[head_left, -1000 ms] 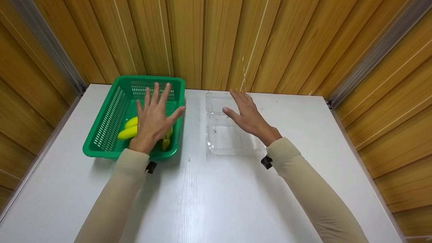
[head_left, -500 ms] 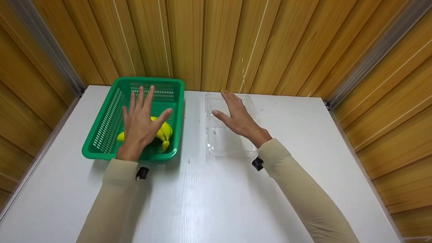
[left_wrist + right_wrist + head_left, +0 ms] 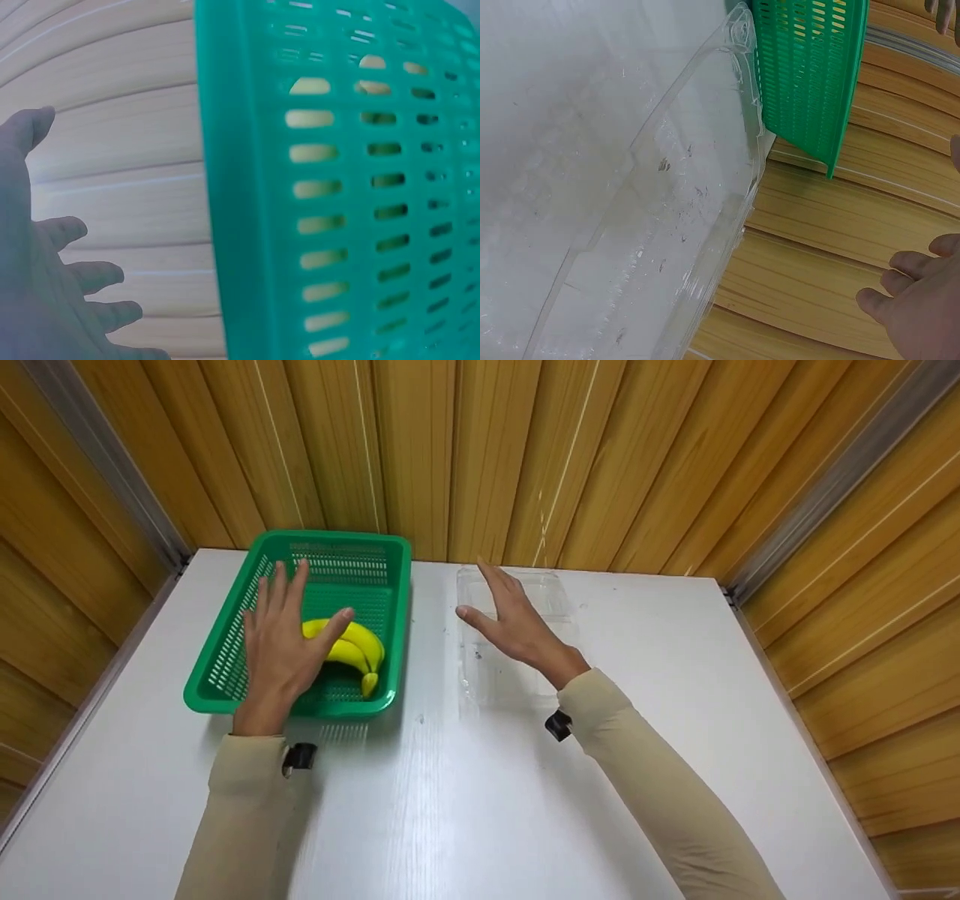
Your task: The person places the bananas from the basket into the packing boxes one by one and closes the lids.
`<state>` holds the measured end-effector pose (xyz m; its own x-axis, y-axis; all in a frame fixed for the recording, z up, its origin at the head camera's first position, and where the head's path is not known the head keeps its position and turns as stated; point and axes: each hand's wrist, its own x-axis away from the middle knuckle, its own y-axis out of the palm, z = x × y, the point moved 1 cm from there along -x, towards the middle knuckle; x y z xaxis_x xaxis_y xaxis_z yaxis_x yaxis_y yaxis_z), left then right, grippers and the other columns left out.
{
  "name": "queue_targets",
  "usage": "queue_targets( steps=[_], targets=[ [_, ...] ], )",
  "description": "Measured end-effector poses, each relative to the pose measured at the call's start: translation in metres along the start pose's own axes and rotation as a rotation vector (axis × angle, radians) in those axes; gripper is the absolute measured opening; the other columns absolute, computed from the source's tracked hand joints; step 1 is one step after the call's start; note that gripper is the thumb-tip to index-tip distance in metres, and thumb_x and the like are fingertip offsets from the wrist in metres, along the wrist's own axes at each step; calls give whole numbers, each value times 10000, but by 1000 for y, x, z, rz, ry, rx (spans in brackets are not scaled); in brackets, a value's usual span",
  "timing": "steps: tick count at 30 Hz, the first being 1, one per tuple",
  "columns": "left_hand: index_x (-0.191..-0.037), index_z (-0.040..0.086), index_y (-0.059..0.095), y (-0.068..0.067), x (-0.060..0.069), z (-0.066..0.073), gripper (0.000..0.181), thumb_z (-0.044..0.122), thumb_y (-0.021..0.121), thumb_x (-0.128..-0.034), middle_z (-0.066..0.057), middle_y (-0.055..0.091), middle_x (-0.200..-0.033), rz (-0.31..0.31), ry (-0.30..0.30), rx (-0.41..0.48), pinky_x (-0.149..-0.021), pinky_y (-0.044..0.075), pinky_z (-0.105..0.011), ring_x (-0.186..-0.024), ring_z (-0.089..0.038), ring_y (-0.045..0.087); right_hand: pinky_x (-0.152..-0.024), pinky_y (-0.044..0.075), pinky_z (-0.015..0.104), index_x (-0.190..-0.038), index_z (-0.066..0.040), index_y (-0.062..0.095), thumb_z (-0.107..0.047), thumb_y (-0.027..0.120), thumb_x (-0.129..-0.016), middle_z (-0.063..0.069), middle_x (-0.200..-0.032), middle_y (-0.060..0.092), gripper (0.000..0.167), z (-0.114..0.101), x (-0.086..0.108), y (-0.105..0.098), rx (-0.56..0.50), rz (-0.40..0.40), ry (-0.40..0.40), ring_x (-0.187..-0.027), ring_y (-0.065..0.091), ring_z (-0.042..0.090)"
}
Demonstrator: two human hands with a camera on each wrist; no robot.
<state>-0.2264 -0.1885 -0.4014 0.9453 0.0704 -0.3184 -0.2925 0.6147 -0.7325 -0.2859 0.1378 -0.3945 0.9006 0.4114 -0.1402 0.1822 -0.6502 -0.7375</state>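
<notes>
**Both hands spread above a banana basket and a clear container**

In the head view, the left hand (image 3: 277, 660), fingers straight and fanned, hangs over a green plastic basket (image 3: 360, 707). A bunch of yellow bananas (image 3: 360, 649) lies in the basket just to the right of that hand, partly hidden behind it. The right hand (image 3: 521, 630), fingers extended and thumb held away, is over a transparent plastic container (image 3: 495, 682) that shows below and beyond it on the white desk (image 3: 435, 810). The basket is left of the container, between it and the left forearm's side.

In the left wrist view, the left hand's fingers are apart from the basket's slotted wall, to one side.

In the right wrist view, the right hand's fingertips are clear of the container's rim; the basket is farther off.
</notes>
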Motion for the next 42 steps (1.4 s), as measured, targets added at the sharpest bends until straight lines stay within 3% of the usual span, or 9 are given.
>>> queue_targets(
  steps=[17,36,42],
  targets=[
    [-1719,204,209,-16,18,-31,951,687,575,-986,-99,73,-1776,104,-73,122,-1240,-12,-694,-1620,-391,43,-1278,214,500,-1716,-156,182,-531,598,-1055,82,-1750,206,867,-17,-11,22,0,-37,-36,-1601,173,270],
    [-1716,288,212,-26,30,-48,864,518,653,-1010,25,98,-1777,189,-133,254,-1254,-9,-652,-1628,-238,49,-1275,210,531,-1708,-191,238,-554,611,-1037,50,-1739,245,850,-29,-20,31,-45,-76,-71,-1597,187,255],
    [-1712,308,231,-28,35,-55,843,500,659,-1011,41,120,-1774,210,-169,272,-1244,4,-678,-1624,-255,90,-1263,234,557,-1706,-209,244,-565,618,-1032,19,-1739,251,850,-33,-23,34,-55,-88,-60,-1593,204,244]
  ],
)
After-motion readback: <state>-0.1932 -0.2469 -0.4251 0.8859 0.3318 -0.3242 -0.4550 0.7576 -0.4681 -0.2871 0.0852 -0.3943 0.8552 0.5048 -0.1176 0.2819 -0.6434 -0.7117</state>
